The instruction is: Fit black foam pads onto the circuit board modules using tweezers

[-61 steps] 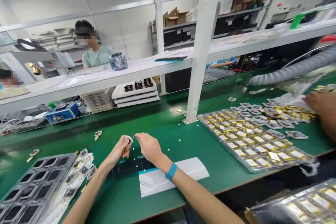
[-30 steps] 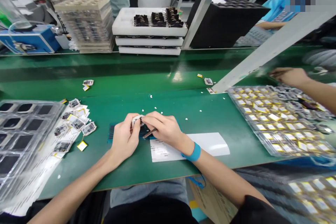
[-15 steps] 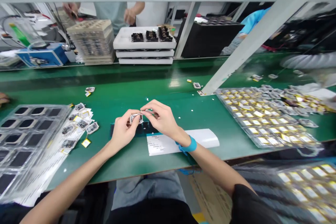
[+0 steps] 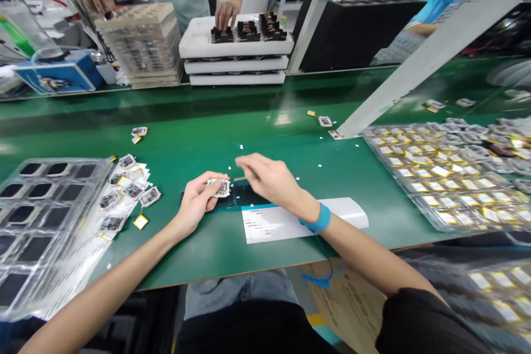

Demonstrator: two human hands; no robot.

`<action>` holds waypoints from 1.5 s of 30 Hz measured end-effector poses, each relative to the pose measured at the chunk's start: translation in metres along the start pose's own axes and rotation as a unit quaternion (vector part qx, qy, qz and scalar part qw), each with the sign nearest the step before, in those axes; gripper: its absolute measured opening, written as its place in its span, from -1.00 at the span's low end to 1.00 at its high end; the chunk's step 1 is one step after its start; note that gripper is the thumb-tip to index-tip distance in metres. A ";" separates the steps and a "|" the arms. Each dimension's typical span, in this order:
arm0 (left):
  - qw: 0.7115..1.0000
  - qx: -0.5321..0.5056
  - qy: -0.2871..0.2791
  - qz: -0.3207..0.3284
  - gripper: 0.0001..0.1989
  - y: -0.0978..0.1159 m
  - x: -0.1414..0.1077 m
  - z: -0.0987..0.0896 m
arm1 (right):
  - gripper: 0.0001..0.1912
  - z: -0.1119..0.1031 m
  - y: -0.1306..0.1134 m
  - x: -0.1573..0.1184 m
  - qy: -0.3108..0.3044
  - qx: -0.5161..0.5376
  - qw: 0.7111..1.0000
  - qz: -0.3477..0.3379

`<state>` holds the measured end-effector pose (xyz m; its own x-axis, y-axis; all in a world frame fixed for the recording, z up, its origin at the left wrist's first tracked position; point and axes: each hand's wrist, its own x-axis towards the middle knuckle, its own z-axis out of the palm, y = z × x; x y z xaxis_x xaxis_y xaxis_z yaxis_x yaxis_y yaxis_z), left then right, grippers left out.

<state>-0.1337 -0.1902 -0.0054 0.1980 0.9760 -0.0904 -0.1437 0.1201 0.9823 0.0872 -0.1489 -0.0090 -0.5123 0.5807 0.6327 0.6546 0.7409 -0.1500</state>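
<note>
My left hand [image 4: 196,199] is closed around a small white-framed electronic module [image 4: 219,188], its circuit side showing, held just above the table. To the right of it is my right hand [image 4: 267,177], with a blue wrist strap [image 4: 321,217]. Its fingers are drawn together and slightly blurred, and a thin pale strip shows below the fingertips; what they pinch, if anything, is hidden. Beneath both hands lies a dark slotted mat [image 4: 244,199]. A white printed sheet [image 4: 269,227] rests under my right wrist.
Loose modules [image 4: 133,191] with yellow-edged batteries lie on papers at left, beside a clear tray of dark screens [image 4: 29,249]. A tray of battery pieces [image 4: 440,177] stands at right. A slanted post [image 4: 398,83] crosses the table. Opposite, a co-worker's hand [image 4: 227,14] touches stacked white trays [image 4: 234,50].
My right hand has moved away from the module, to the right. The module in my left hand is now more exposed. The co-worker's hand has come down onto the white trays. The view has shifted.
</note>
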 end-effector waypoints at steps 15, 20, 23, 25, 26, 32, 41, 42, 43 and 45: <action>0.998 0.038 -0.035 0.039 -0.52 0.010 -0.024 0.009 | -0.73 -0.035 -0.029 -0.004 -0.007 -0.047 0.991 -0.127; 0.998 0.041 -0.031 0.047 -0.57 0.009 -0.033 0.015 | -0.72 -0.035 -0.038 -0.005 0.002 -0.031 0.991 -0.128; 0.998 0.040 -0.023 0.039 -0.63 0.004 -0.042 0.019 | -0.62 -0.035 -0.046 -0.006 -0.009 -0.056 0.991 -0.123; 0.997 0.056 0.001 0.052 -0.66 -0.001 -0.046 0.021 | -0.61 -0.035 -0.051 -0.007 -0.006 -0.068 0.990 -0.123; 0.996 0.067 0.014 0.061 -0.66 -0.004 -0.048 0.021 | -0.61 -0.035 -0.053 -0.008 -0.007 -0.074 0.989 -0.126; 0.970 0.158 0.050 0.178 -0.77 -0.015 -0.045 0.019 | -0.64 -0.033 -0.051 -0.008 -0.050 0.022 0.994 -0.092; 0.946 0.205 0.029 0.249 -0.86 -0.003 -0.043 0.012 | -0.70 -0.030 -0.049 0.004 -0.152 0.489 0.837 0.191; 0.949 0.198 0.008 0.245 -0.87 0.001 -0.043 0.010 | -0.68 -0.029 -0.049 0.005 -0.159 0.528 0.807 0.212; 0.951 0.191 -0.013 0.242 -0.87 0.004 -0.043 0.010 | -0.67 -0.029 -0.048 0.006 -0.166 0.564 0.776 0.229; 0.951 0.182 -0.031 0.250 -0.87 0.009 -0.044 0.009 | -0.66 -0.030 -0.046 0.007 -0.177 0.610 0.734 0.241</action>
<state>-0.1351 -0.2337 0.0088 0.2522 0.8809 0.4006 0.1071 -0.4369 0.8931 0.0697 -0.1891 0.0250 -0.6387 0.7656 0.0774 -0.0661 0.0457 -0.9968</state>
